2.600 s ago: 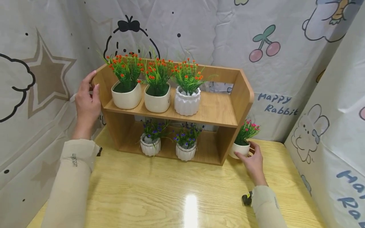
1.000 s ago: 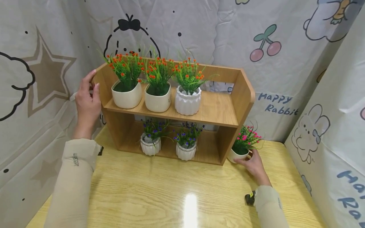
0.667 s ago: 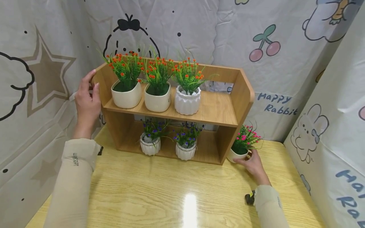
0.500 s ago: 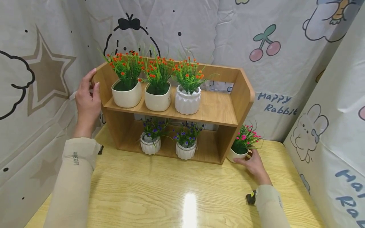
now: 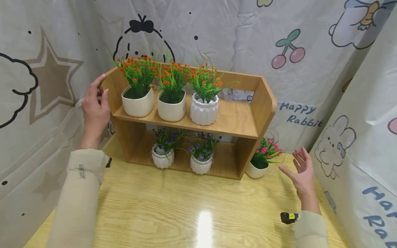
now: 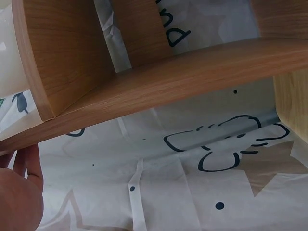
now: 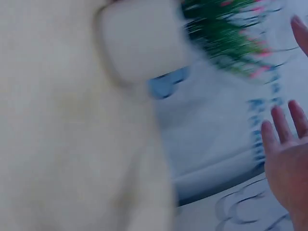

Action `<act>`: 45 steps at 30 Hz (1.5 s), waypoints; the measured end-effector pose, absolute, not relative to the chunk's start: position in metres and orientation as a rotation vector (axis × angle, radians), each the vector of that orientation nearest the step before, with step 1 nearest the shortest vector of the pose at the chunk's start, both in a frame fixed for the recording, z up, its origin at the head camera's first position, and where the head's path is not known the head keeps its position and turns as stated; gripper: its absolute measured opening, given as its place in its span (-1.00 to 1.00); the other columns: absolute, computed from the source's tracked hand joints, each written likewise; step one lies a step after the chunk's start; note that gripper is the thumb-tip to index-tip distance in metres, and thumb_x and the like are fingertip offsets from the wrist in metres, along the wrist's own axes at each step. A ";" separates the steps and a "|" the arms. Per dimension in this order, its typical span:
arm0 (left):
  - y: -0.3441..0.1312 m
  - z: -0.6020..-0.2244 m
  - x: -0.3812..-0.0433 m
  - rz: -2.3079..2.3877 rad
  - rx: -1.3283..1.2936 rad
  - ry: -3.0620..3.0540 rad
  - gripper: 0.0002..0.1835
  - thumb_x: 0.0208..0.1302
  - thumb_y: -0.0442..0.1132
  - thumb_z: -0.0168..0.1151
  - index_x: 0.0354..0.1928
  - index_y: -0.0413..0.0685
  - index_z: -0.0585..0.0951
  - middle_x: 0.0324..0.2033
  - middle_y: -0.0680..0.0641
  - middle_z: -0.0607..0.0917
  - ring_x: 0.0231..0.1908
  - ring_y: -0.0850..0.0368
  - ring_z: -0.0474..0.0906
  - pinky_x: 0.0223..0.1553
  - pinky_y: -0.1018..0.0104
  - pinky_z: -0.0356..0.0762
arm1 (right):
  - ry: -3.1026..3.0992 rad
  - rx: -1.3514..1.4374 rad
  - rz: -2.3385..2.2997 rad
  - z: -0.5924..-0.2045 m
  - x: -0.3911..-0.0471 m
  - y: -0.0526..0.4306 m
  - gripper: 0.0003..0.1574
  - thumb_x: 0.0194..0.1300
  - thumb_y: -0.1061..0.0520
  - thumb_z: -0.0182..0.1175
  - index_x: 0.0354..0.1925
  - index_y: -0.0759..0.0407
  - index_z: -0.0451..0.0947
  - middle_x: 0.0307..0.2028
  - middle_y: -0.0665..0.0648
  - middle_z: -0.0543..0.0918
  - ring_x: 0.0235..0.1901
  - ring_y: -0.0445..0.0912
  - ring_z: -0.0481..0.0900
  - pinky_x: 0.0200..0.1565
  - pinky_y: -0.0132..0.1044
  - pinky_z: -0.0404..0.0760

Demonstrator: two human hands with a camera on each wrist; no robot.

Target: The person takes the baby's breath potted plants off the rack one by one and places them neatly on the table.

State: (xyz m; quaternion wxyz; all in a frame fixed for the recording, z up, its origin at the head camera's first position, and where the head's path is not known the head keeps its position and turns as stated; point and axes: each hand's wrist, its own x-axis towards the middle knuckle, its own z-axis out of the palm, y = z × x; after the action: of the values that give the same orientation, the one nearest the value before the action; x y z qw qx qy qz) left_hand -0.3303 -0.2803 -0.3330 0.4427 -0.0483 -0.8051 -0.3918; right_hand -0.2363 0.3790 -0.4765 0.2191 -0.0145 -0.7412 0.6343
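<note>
Pink-flowered plant (image 5: 260, 160) is set on the table (image 5: 155, 206) beside the shelf (image 5: 237, 117); placement judged done, remainder unclear. Nothing is held by right hand (image 5: 302, 175); shelf's side is gripped by left hand (image 5: 95, 112).

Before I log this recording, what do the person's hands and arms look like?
The left hand and right hand are ungloved. The left sleeve, beige, bears dark lettering; the right sleeve, also beige, has a black-and-yellow device at its cuff.

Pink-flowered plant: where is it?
At the head view's right, the pink-flowered plant stands on the table between the wooden shelf and the right hand.
</note>
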 end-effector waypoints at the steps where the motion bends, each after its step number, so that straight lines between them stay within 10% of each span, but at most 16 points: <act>1: -0.281 -0.333 -0.331 -0.971 -0.122 -1.992 -0.53 0.63 -0.14 -0.01 0.49 0.28 0.42 0.22 -0.25 0.60 -0.04 -0.05 0.50 -0.08 0.56 0.33 | -1.961 -0.013 1.757 -0.469 -0.233 0.376 0.30 0.10 0.60 0.38 0.62 0.00 0.06 0.40 0.02 0.34 0.48 -0.02 0.25 0.51 -0.34 0.17; 8: -0.281 -0.332 -0.329 -0.967 -0.101 -2.013 -0.53 0.64 -0.11 -0.03 0.50 0.30 0.40 0.28 -0.21 0.58 0.03 -0.07 0.52 -0.02 0.53 0.37 | -1.407 0.486 1.793 -0.410 -0.221 0.331 -0.10 0.15 0.60 0.29 0.43 0.39 0.29 0.24 0.27 0.49 0.34 0.08 0.40 0.46 -0.23 0.28; 18: -0.280 -0.333 -0.328 -0.994 -0.100 -1.990 -0.53 0.63 -0.16 -0.01 0.49 0.27 0.42 0.27 -0.23 0.59 0.00 -0.08 0.52 -0.06 0.55 0.34 | -1.447 0.870 1.671 -0.358 -0.219 0.232 -0.07 0.12 0.28 0.52 0.35 0.52 0.32 0.21 0.31 0.54 0.29 0.10 0.50 0.41 -0.13 0.39; 30: -0.278 -0.333 -0.329 -0.981 -0.092 -2.002 -0.53 0.64 -0.12 -0.02 0.49 0.30 0.40 0.30 -0.24 0.56 0.07 -0.13 0.54 -0.03 0.49 0.35 | -2.088 0.728 1.689 -0.341 -0.278 0.167 0.20 0.26 0.26 0.41 0.65 -0.06 -0.01 0.55 0.11 0.19 0.55 0.05 0.21 0.53 0.04 0.21; 45: -0.277 -0.333 -0.330 -0.984 -0.070 -2.003 -0.53 0.64 -0.10 -0.03 0.50 0.31 0.40 0.30 -0.20 0.57 0.06 -0.10 0.53 -0.02 0.47 0.36 | -2.326 0.567 1.856 -0.319 -0.335 0.136 0.33 0.21 0.14 0.50 0.67 0.03 -0.13 0.58 0.19 0.12 0.53 0.12 0.23 0.48 0.00 0.30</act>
State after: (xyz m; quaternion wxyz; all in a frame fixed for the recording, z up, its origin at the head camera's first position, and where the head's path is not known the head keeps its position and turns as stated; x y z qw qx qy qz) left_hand -0.3296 -0.2769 -0.3327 0.4389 -0.0282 -0.8061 -0.3960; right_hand -0.3345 0.1364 -0.3187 0.0564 0.1869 -0.7666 0.6117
